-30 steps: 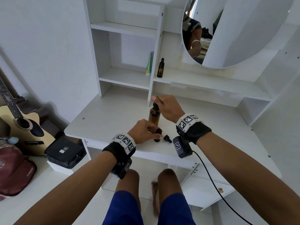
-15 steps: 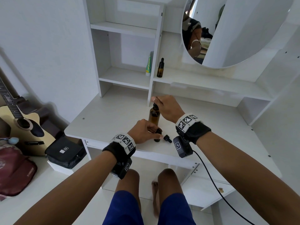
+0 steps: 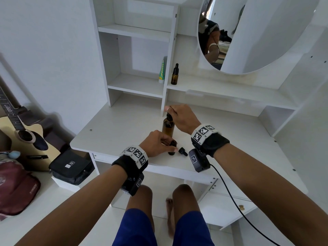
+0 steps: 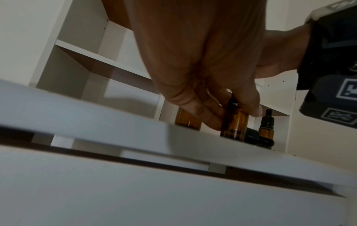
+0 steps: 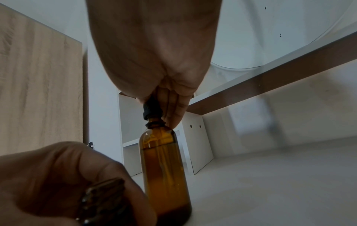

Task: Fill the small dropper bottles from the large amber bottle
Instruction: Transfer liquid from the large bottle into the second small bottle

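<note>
R hand (image 3: 182,119) grip pinches dropper cap (image 5: 152,110) atop big amber bottle (image 5: 164,168), upright on surface (image 3: 113,132). L hand (image 3: 156,143) grips open small bottle (image 4: 234,122) near edge. Advice: lift dropper straight, keep small btl steady.

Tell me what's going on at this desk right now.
A person is decanting between amber bottles on a white desk. Their right hand pinches the black dropper top of the large amber bottle, which stands upright. Their left hand steadies an uncapped small bottle at the desk's front edge; its cap lies beside it. Another small capped bottle stands on the shelf.
</note>
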Motion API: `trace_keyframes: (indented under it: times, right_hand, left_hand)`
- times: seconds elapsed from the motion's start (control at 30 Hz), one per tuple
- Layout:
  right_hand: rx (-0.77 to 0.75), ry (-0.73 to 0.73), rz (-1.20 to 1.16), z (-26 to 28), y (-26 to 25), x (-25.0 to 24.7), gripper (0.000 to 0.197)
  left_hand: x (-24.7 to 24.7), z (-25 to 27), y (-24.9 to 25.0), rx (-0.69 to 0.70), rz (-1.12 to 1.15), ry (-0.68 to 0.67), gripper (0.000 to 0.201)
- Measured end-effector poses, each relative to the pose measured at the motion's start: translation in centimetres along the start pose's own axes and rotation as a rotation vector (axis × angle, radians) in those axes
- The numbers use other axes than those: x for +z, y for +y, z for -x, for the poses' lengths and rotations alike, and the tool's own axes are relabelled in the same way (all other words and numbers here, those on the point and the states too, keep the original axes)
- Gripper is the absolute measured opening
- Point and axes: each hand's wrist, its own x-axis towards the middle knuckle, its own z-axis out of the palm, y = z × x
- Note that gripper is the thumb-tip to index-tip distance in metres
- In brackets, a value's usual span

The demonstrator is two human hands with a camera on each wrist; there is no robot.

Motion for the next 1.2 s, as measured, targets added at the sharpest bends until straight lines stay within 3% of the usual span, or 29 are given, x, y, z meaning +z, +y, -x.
trace_keyframes:
  times: [0.6,1.0,1.2]
  right_hand:
    - [-0.011,0.014,-0.013,-0.1,-0.4,-0.7,0.044]
    - [-0.071,0.294,-0.202,-0.7,-2.3,-6.5,0.041]
    - [-0.081,0.201,-0.174,1.9,-2.3,-6.2,0.042]
  left_hand:
    - [0.0,0.0,0.1,-0.001,0.004,-0.004,0.027]
    - [0.0,0.0,0.0,-0.017,0.014,-0.005,0.028]
    - [0.0,0.1,0.1,-0.020,0.007,0.001,0.025]
